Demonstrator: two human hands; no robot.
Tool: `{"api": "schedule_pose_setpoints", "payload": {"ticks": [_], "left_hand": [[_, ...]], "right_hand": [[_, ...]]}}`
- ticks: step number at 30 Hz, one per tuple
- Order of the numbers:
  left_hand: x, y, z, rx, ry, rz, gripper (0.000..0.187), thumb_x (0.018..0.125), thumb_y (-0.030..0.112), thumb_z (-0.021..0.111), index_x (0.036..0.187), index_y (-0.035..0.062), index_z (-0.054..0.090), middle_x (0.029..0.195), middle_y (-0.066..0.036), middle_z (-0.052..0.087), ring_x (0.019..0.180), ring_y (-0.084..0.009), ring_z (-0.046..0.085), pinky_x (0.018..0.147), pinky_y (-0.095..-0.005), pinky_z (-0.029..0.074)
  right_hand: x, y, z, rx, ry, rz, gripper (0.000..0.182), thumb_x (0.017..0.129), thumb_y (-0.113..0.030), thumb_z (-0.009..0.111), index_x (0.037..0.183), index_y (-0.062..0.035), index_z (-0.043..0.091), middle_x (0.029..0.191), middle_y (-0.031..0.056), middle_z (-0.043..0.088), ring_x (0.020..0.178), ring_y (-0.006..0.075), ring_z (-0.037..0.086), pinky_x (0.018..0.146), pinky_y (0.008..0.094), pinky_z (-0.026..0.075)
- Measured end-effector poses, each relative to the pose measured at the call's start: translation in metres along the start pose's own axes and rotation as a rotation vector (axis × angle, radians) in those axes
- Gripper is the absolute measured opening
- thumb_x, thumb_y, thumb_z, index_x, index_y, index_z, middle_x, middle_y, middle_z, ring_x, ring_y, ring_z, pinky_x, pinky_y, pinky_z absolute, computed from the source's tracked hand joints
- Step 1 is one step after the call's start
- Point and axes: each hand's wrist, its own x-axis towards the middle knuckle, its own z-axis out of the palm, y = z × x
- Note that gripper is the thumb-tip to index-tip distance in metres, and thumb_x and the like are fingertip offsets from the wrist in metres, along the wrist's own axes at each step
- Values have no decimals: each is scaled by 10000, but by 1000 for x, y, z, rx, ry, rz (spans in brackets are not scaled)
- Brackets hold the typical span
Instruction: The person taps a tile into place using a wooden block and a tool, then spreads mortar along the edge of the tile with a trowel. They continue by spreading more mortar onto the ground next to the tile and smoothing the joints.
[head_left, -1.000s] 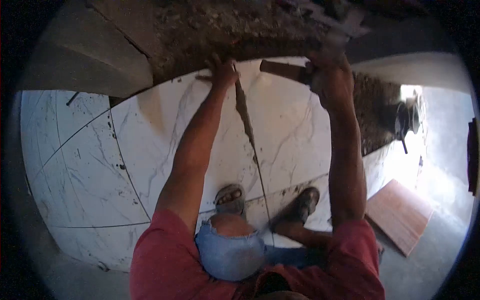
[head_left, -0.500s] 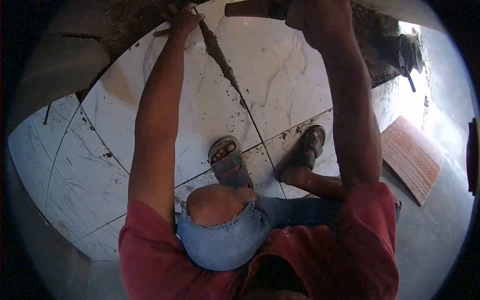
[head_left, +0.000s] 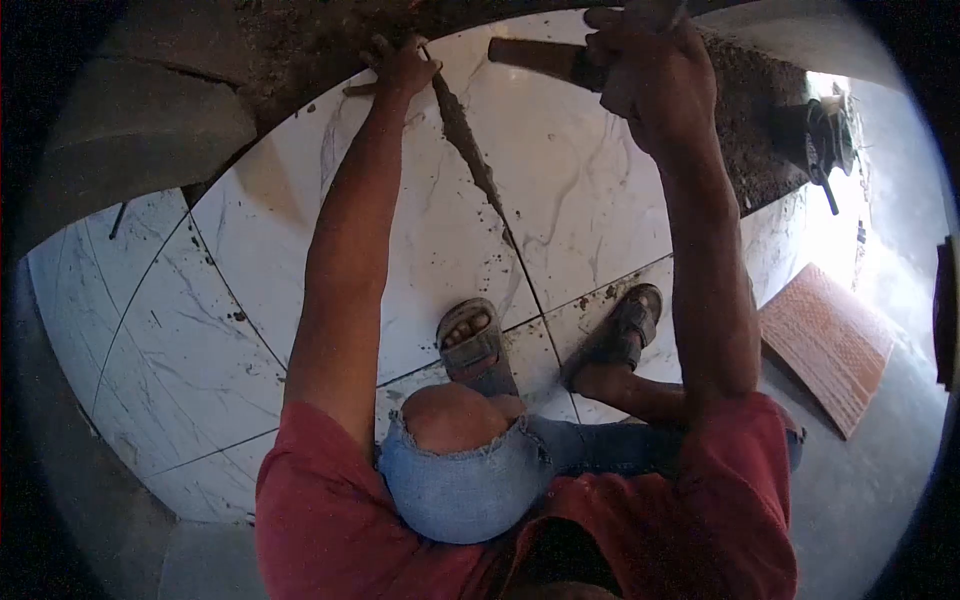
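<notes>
- The right hand (head_left: 660,85) has its fingers closed around a dark-brown tool (head_left: 530,60), held over the far part of the right-hand tile (head_left: 570,140); the grip covers the rest of the tool, so its full shape is unclear.
- The left hand (head_left: 403,70) is at the far edge of the left-hand tile (head_left: 265,205), just beside the gap (head_left: 462,140) between the two tiles (wide at the far end, narrowing toward the feet). Its fingertips blend into dark soil (head_left: 310,45); I cannot tell whether they hold anything.
- A short brown piece (head_left: 360,90) shows beside that hand, too small to identify.
- The left forearm hides part of the left-hand tile, and the right forearm crosses the right-hand tile's side.
- At the right, a dark object (head_left: 825,140) is lost against glare; near it, a reddish-brown panel (head_left: 830,345) lies on the grey floor (head_left: 870,480).
</notes>
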Motion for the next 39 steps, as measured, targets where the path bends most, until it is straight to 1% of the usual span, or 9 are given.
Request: {"api": "schedule_pose_setpoints", "payload": {"ticks": [6, 10, 13, 16, 19, 23, 32, 35, 39], "left_hand": [[3, -2, -3, -162, -41, 78, 598, 765, 385, 645, 1287, 181, 438, 1237, -187, 545, 1132, -367, 521, 926, -526, 410], [1, 5, -5, 136, -4, 8, 611, 747, 388, 662, 1272, 178, 432, 1182, -180, 584, 1094, -364, 550, 935, -513, 402], [13, -10, 12, 209, 69, 30, 590, 732, 406, 677, 1246, 215, 459, 1390, -241, 304, 1219, -458, 393, 1000, -523, 341], [13, -9, 12, 38, 22, -20, 559, 716, 413, 694, 1216, 259, 496, 1481, -275, 1, 1309, -542, 169, 1046, -529, 285], [26, -26, 24, -20, 3, 22, 577, 714, 396, 701, 1220, 210, 497, 1424, -279, 244, 1321, -484, 211, 1041, -508, 302], [4, 0, -2, 45, 7, 30, 614, 721, 384, 690, 1250, 150, 482, 1324, -227, 448, 1258, -398, 383, 1025, -475, 336], [-18, 32, -23, 51, -58, -235, 599, 719, 441, 691, 1267, 339, 471, 1486, -264, -67, 1357, -488, -49, 1067, -629, 102], [60, -57, 57, 27, 29, 47, 607, 717, 455, 683, 1269, 331, 462, 1509, -203, -14, 1358, -485, -44, 1065, -639, 76], [4, -3, 8, 136, 18, -5, 618, 721, 437, 675, 1265, 225, 471, 1461, -203, 233, 1362, -473, -5, 1060, -644, 77]], "right_hand": [[25, 36, -16, -511, -319, -359, 343, 801, -17, 544, 1132, 57, 496, 673, 59, 511, 549, 143, 499, 538, 303, 461], [38, 43, -15, 224, -328, 75, 84, 824, -54, 553, 844, 27, 560, 632, 54, 489, 481, 150, 478, 514, 343, 466], [42, 33, -8, -125, -246, 174, 71, 826, -55, 525, 784, 2, 531, 608, 56, 452, 463, 145, 439, 497, 324, 427], [30, 32, -7, 48, -180, 22, 102, 833, -77, 539, 877, 14, 536, 615, 46, 458, 473, 133, 425, 481, 317, 409], [52, 55, -20, -828, -244, -853, 108, 814, -42, 520, 908, 10, 511, 612, 20, 451, 485, 116, 408, 453, 300, 380], [14, 17, -4, -72, -112, 120, 398, 837, -51, 516, 1214, 21, 411, 672, 35, 514, 528, 132, 485, 460, 296, 401], [11, 48, -13, -249, -155, -161, 401, 822, -81, 566, 1199, -2, 455, 753, 54, 545, 654, 146, 527, 605, 309, 453], [10, 40, -18, -518, -221, -119, 407, 804, -55, 549, 1206, -15, 494, 853, 73, 584, 750, 155, 553, 685, 299, 474], [-6, 30, -28, -363, -138, -10, 431, 792, -61, 557, 1214, -9, 489, 862, 78, 591, 741, 146, 542, 677, 282, 462]]}}
